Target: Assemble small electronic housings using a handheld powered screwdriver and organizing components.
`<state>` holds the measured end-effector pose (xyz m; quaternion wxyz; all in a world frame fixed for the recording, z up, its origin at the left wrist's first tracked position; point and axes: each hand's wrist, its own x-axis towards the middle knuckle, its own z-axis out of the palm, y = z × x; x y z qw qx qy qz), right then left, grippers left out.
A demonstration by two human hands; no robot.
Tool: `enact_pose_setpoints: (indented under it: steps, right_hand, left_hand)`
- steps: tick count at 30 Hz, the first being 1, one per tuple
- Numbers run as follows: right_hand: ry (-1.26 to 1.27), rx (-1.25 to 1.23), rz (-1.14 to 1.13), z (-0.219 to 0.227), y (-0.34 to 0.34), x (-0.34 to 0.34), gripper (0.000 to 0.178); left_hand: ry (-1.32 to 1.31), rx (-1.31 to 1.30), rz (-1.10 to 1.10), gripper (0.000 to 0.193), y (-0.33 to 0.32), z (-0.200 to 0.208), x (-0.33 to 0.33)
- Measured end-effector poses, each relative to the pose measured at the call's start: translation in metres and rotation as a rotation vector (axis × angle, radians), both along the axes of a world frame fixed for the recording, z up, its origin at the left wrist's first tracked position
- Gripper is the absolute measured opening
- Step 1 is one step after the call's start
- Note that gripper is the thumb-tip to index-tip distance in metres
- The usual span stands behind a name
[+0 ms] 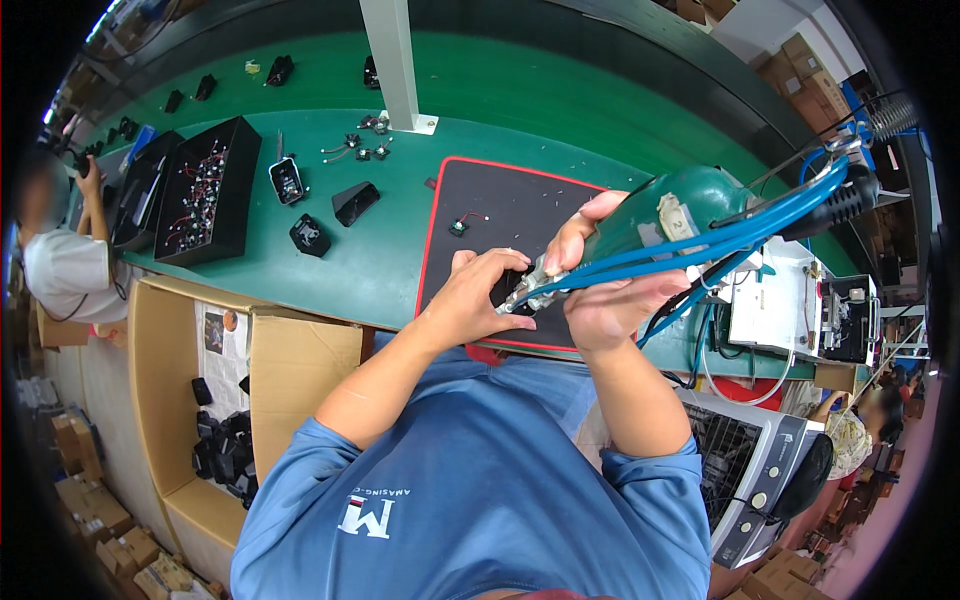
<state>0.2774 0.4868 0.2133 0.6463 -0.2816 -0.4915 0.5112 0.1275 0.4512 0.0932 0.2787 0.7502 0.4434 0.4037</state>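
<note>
My right hand [612, 308] is wrapped round a green power screwdriver [655, 212] with blue hoses, which is tilted down to the left. Its metal nose [535, 287] points at a small black plastic part [508, 284] on the mat. Thumb and fingers of my left hand [465, 300] close on that part from the left, hiding much of it. The tool's tip meets or nearly meets the part; I cannot tell which. Beyond my left hand, a small circuit board [458, 228] with red wires lies on the black, red-edged mat [530, 195].
Left on the green bench [340, 265] are black housings [310, 236], small wired boards [370, 150] and a black bin [240, 165] of wired parts. A metal post [392, 60] rises behind. An open carton [305, 355] stands below left. White equipment [770, 305] is at right; a co-worker [70, 265] is far left.
</note>
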Motion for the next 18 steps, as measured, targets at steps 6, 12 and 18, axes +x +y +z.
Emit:
enact_pose_setpoints:
  steps: [6,12,18]
  right_hand:
    - [-0.129,-0.005,0.061,0.01,0.006,-0.002,0.11]
    - [0.131,0.307,0.208,0.114,0.013,0.051,0.097]
    - [-0.148,0.164,-0.207,0.077,0.016,0.067,0.067]
  left_hand:
    - [0.029,-0.049,-0.043,0.088,0.002,0.006,-0.003]
    - [0.001,0.178,-0.033,0.088,0.031,0.028,-0.012]
    - [0.407,0.068,0.328,0.076,0.213,0.048,-0.048]
